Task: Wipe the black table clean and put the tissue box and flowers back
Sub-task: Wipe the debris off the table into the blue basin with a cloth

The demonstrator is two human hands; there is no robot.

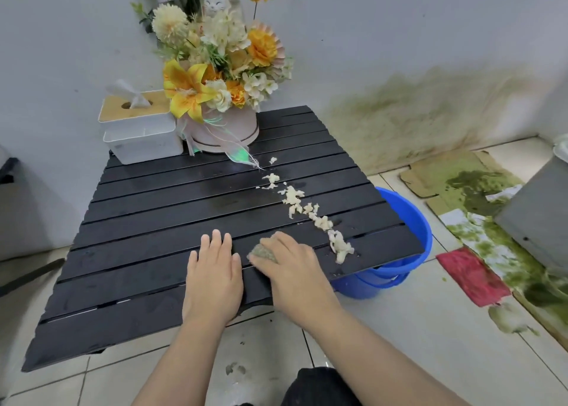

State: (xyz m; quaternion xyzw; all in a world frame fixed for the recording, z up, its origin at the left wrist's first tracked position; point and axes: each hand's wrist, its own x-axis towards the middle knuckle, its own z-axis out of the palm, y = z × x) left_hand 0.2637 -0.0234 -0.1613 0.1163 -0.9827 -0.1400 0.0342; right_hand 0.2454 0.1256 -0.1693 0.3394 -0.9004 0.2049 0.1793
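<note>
**Head view: wiping under way, crumb line near the right edge**

A black slatted table (190, 221) is seen from above. The left hand (212, 279) is laid flat on the slats, fingers together, nothing held. The right hand (292, 267) is closed over a grey-green scouring sponge (263, 253), pressed to the table just beside the left hand.

A trail of pale, mashed food scraps (310, 212) runs diagonally from near the middle of the table to its right front edge. A round blue plastic bucket (402, 242) stands on the floor under that edge.

At the far left corner, a white tissue box with a wooden lid (141, 129) and a pale round box of yellow and cream artificial flowers (224, 98) stand touching; neither has been moved off.

Risks, as judged:
- Scraps may be pushed through the slat gaps or past the bucket onto the tiles if swept too fast.
- The dangling ribbon (242, 155) of the flower box lies close to the trail's far end and may be caught and soiled.
- Wet slats may leave streaks under the two boxes.
</note>
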